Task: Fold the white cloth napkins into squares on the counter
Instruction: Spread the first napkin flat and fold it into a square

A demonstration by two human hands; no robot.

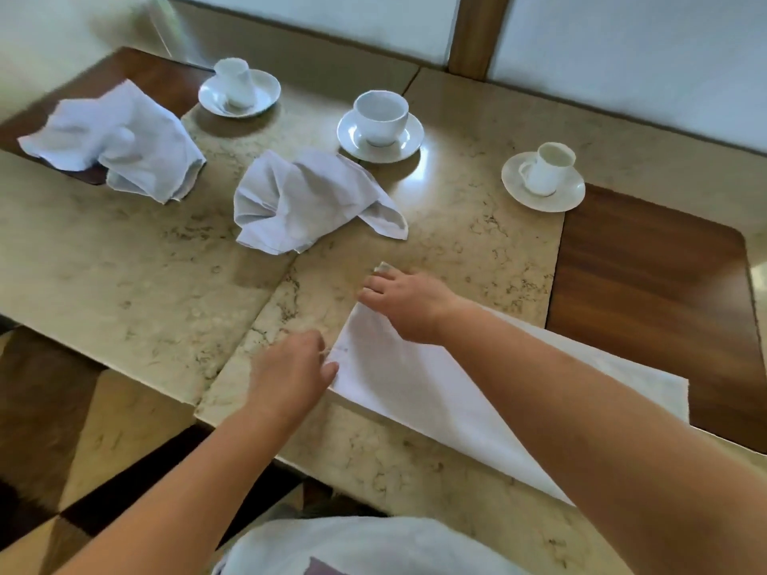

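A white cloth napkin (419, 392) lies flat on the marble counter (124, 284), in front of me and to the right. My right hand (409, 302) rests palm down on its far left corner, and a bit of cloth shows at the fingertips. My left hand (292, 367) pinches the napkin's near left edge. Two crumpled white napkins lie farther back: one in the middle (307, 201), one at the far left (120, 143). My right forearm covers part of the flat napkin.
Three white cups on saucers stand along the back: left (238, 91), middle (379, 124), right (543, 174). Dark wood insets sit at the right (647, 292) and far left (137, 72). The counter's near edge drops to a chequered floor (83, 450).
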